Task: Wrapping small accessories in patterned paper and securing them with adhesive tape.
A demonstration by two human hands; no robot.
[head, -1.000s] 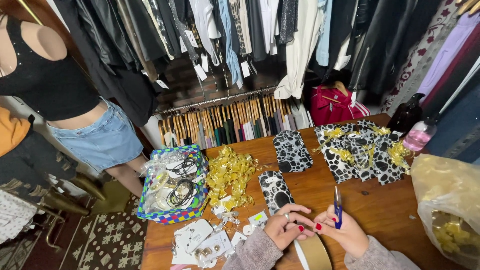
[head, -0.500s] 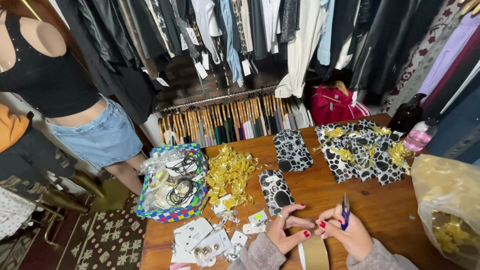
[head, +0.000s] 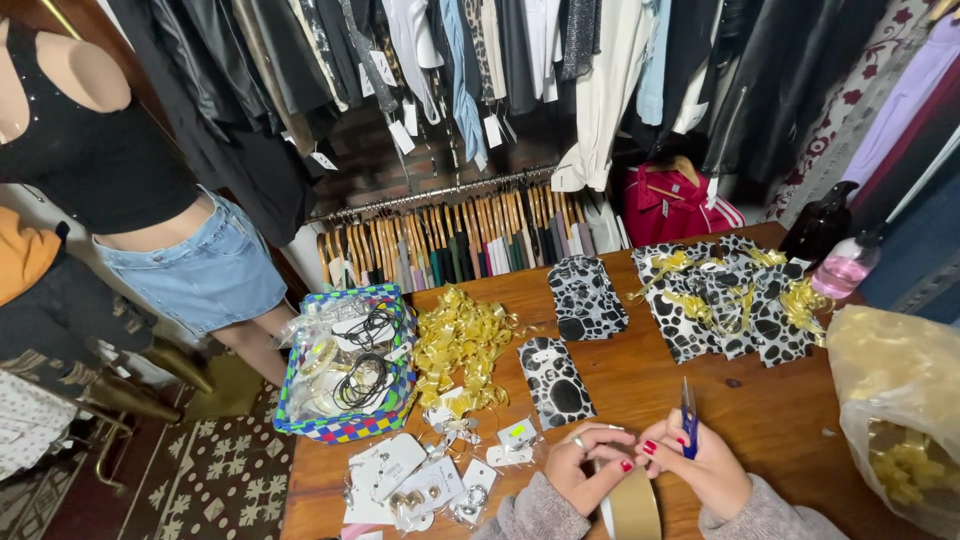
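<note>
At the near edge of the wooden table (head: 640, 375), both hands meet over a roll of tape (head: 630, 508) — a tan ring standing on its edge, touching the fingers from below and partly cut off by the bottom of the picture. The left hand (head: 588, 468) curls around the top of the roll, fingers bent and closed on it, a ring on one finger. The right hand (head: 706, 465) is just beside it, thumb tips nearly touching, and grips small blue-handled scissors (head: 688, 418) that point upright, away from the near edge.

Just beyond the left hand lies a black-and-white spotted pouch (head: 555, 380); a second one (head: 586, 296) lies nearer the far edge. Toward the far right corner sits a pile of similar pouches tied with gold ribbon (head: 730, 305). A heap of gold ribbon bows (head: 458, 350) lies left of the middle, beside a checkered basket (head: 345, 430) at the left edge. Earring cards (head: 400, 480) are scattered at the near left corner — well apart from the roll.
</note>
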